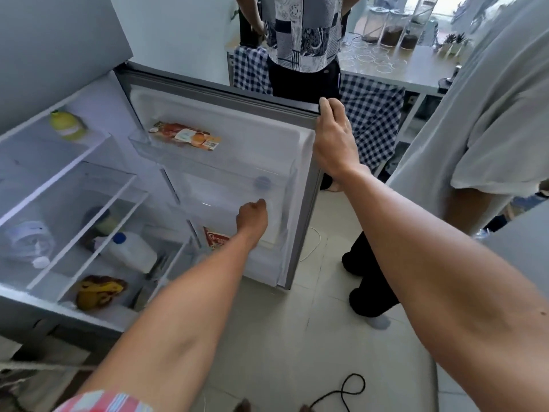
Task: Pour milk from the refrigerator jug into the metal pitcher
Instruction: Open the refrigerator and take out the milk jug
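The refrigerator stands open, and its door [225, 90] swings toward me. A white milk jug [274, 230] with a grey-blue cap sits in the door's lower shelf, blurred behind the clear rail. My left hand [252, 217] reaches into that shelf with its fingers curled around the jug's side just below the cap. My right hand [334, 135] grips the door's top outer corner, fingers hooked over the edge. The metal pitcher is not in view.
Inside the fridge are a white bottle with a blue cap [130, 251], a yellow bottle [66, 124] and a yellow bag [99, 291]. One person [303, 40] stands behind the door, another [481, 120] close on my right. A black cable [346, 391] lies on the tiled floor.
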`<control>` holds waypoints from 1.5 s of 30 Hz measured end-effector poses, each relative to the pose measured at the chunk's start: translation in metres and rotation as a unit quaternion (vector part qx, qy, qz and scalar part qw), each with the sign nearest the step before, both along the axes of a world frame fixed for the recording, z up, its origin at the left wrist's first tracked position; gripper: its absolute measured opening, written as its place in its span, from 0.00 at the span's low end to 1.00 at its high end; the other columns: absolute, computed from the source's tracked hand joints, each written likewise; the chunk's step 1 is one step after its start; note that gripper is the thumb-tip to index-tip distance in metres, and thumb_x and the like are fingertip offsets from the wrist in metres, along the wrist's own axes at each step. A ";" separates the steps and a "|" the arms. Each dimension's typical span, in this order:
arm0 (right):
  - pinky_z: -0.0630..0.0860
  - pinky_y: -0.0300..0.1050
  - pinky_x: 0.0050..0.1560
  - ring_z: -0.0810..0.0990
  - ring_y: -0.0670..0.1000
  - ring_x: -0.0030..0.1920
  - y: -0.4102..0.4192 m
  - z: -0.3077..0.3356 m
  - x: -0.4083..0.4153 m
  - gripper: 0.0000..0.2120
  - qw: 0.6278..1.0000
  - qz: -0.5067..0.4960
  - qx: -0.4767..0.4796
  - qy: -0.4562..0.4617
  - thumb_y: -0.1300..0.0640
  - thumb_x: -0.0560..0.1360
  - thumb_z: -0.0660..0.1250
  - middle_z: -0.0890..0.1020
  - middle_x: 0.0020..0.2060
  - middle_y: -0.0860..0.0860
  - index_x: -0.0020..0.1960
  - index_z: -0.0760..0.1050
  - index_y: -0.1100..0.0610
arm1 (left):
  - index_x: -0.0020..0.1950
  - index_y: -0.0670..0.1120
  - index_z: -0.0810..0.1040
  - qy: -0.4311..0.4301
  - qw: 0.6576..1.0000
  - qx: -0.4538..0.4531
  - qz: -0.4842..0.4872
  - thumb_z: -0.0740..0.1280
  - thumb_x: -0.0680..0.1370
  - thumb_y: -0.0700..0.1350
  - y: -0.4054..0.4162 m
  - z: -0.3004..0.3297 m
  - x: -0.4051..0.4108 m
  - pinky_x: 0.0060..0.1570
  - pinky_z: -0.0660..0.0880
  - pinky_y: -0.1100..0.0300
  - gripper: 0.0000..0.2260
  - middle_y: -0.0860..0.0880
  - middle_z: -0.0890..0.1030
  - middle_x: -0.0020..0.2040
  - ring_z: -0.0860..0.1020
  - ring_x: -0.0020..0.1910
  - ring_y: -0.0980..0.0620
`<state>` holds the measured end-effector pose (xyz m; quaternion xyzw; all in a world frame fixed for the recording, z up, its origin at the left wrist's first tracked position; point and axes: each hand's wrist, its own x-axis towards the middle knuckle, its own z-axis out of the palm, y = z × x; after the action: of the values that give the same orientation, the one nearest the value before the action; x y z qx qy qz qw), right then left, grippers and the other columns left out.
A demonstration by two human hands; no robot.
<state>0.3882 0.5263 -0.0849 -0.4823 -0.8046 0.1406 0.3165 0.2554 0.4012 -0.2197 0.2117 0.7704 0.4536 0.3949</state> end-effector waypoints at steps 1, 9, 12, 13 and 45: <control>0.60 0.52 0.77 0.59 0.56 0.78 -0.001 -0.002 -0.003 0.24 1.000 -0.007 0.003 0.011 0.57 0.87 0.50 0.58 0.79 0.51 0.82 0.57 0.57 | 0.37 0.44 0.75 -0.032 0.999 -0.002 0.006 0.59 0.82 0.54 0.006 -0.003 0.001 0.45 0.75 0.53 0.19 0.40 0.82 0.43 0.80 0.45 0.40; 0.64 0.54 0.75 0.60 0.56 0.78 0.003 -0.014 -0.012 0.23 0.998 -0.039 0.021 0.038 0.56 0.86 0.50 0.58 0.78 0.50 0.81 0.59 0.56 | 0.38 0.48 0.77 -0.291 0.948 0.075 0.107 0.58 0.77 0.56 0.022 -0.022 0.017 0.48 0.72 0.54 0.16 0.49 0.78 0.36 0.76 0.42 0.46; 0.66 0.54 0.73 0.62 0.56 0.76 0.003 -0.013 -0.012 0.23 0.998 -0.043 0.028 0.030 0.55 0.87 0.50 0.58 0.78 0.49 0.81 0.59 0.56 | 0.48 0.48 0.74 -0.335 0.903 0.132 0.233 0.55 0.81 0.56 0.018 -0.020 0.018 0.48 0.69 0.57 0.14 0.47 0.74 0.42 0.72 0.43 0.50; 0.67 0.54 0.72 0.62 0.56 0.76 0.003 -0.013 -0.012 0.23 0.998 -0.044 0.028 0.028 0.54 0.87 0.50 0.58 0.78 0.49 0.81 0.59 0.56 | 0.50 0.48 0.72 -0.341 0.884 0.147 0.285 0.54 0.83 0.56 0.015 -0.018 0.019 0.49 0.67 0.58 0.14 0.48 0.72 0.42 0.71 0.41 0.51; 0.74 0.54 0.52 0.79 0.60 0.50 -0.101 -0.008 0.013 0.15 0.967 0.166 0.193 -0.003 0.48 0.82 0.62 0.78 0.49 0.57 0.55 0.74 0.61 | 0.43 0.39 0.76 0.219 0.893 0.070 0.387 0.55 0.84 0.55 -0.166 0.120 0.004 0.33 0.65 0.59 0.23 0.46 0.76 0.38 0.74 0.40 0.48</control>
<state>0.4010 0.4251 -0.0929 -0.2723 -0.8863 0.0321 0.3731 0.2591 0.2354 -0.0993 0.0174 0.8245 0.5655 -0.0064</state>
